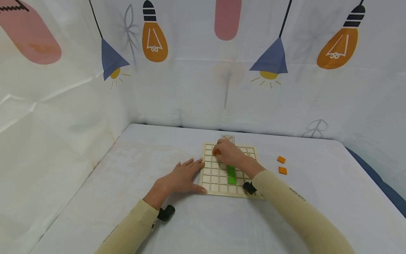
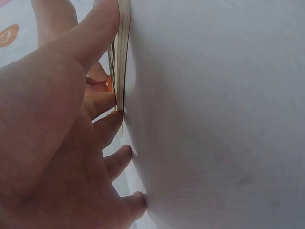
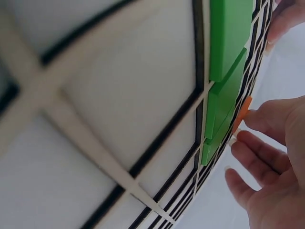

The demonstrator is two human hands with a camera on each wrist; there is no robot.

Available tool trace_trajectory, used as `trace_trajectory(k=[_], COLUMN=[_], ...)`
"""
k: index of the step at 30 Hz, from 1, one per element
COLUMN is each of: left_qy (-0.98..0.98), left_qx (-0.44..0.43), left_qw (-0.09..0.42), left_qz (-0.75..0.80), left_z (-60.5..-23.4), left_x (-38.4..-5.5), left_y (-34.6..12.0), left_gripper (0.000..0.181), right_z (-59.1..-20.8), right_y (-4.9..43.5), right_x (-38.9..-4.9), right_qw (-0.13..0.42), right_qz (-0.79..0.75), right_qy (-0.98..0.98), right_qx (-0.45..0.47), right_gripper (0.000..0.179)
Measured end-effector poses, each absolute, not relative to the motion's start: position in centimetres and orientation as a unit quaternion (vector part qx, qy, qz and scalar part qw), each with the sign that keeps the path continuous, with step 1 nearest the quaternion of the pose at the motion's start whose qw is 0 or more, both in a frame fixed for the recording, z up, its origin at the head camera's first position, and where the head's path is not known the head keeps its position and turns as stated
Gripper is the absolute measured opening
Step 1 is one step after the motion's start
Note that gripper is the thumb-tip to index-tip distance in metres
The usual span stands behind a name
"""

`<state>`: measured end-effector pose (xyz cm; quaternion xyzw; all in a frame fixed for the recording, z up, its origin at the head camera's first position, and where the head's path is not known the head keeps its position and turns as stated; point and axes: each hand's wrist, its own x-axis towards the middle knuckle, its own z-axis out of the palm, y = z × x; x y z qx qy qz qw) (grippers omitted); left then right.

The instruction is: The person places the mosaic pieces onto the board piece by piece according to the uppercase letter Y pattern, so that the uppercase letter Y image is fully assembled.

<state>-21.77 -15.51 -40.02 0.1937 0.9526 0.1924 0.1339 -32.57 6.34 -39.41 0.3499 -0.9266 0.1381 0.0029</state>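
A square wooden grid board (image 1: pixel 215 179) lies on the white table, with green square tiles (image 1: pixel 232 175) in a column of its cells. My right hand (image 1: pixel 231 153) is over the board's upper left part and pinches an orange tile (image 3: pixel 242 114) between thumb and fingers, right at the grid. With fingers spread, my left hand (image 1: pixel 182 177) rests along the board's left edge, thumb at the near corner. In the left wrist view the left fingertips (image 2: pixel 125 151) touch the tabletop beside the board's side. My right hand and forearm hide part of the grid.
Two loose orange tiles (image 1: pixel 282 165) lie on the table to the right of the board. A small printed grid pattern (image 1: pixel 228 137) sits just beyond the board's far edge. A white curtain (image 1: pixel 196 95) with lamp prints hangs behind the table.
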Motion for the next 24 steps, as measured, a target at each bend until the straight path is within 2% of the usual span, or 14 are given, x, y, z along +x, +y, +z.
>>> trace_trajectory(k=[11,17,24], left_qy=[0.953,0.952,0.954], left_qx=[0.193,0.194,0.192], left_qw=[0.135,0.136,0.134], left_qz=[0.193,0.194,0.188], left_z=[-39.9,-40.0,-40.2], left_x=[-21.7,-21.7,-21.9], left_y=[-15.5,-15.4,-15.4], left_gripper=[0.099,0.099,0.099], right_z=[-39.0,-38.8,-38.7], right_y=[6.4,6.7,7.7], right_x=[-31.7,-31.2,-30.9], right_qw=[0.021,0.003,-0.001], right_qz=[0.083,0.073,0.083], right_qy=[-0.929,-0.934,-0.926], right_qx=[0.361,0.35,0.367], right_gripper=[0.032,0.034,0.026])
